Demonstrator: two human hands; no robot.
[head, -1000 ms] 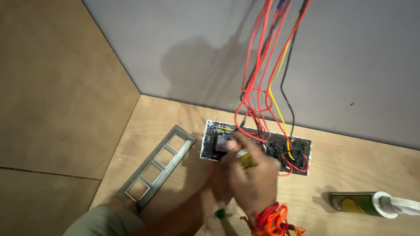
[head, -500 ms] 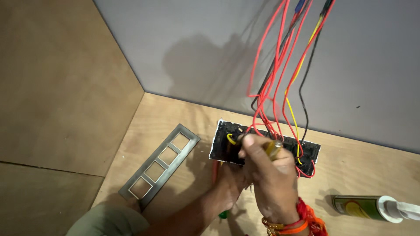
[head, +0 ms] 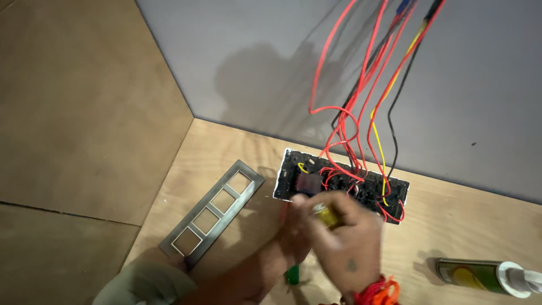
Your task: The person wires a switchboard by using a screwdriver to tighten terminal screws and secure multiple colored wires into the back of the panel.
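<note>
One black switch plate [head: 341, 186] lying rear-side up on the plywood desk [head: 451, 226], close against the grey wall [head: 254, 68]; presumably turned over so that its terminals faced upward for wiring. Red, yellow and black wires [head: 361, 113] hanging from above and ending in loops at the plate's back. Both hands at the plate's near edge: right hand [head: 350, 248] uppermost, fingers curled narrowly around a small yellowish object, perhaps a tool handle, too blurred to name; red thread band [head: 375, 291] at its wrist. Left hand [head: 293, 237] mostly hidden beneath the right, touching the plate's near left corner, grip not discernible. Green tool handle [head: 292, 275] showing just below the hands, its holder unclear. Grey four-window frame [head: 213, 212] lying flat and slantwise to the left, near the plate but apart from it. Sealant cartridge [head: 485, 275] lying on its side, well apart to the right.
</note>
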